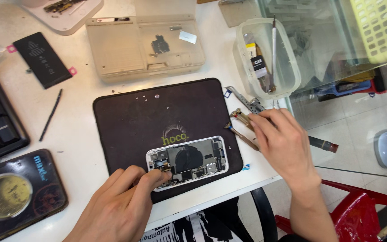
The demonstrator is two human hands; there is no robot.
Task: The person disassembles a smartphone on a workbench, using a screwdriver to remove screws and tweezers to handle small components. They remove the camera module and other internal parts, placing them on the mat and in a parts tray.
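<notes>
- The opened phone [187, 162] lies low in the middle of the frame on a dark work mat [131, 116], its long axis running left to right with the right end tipped slightly upward in the frame.
- The left hand [124, 204] comes up from the bottom edge and is the nearer one: its fingertips are pinched on a small part at the phone's left end, touching the casing.
- The right hand [283, 143] sits to the right of the phone, just off the mat's right edge over the white tabletop [77, 143], and does not touch the phone.
- Its fingers are curled around slim metal tools [240, 127] whose tips point left toward the mat.
- A clear plastic tub [265, 56] stands above that hand.
</notes>
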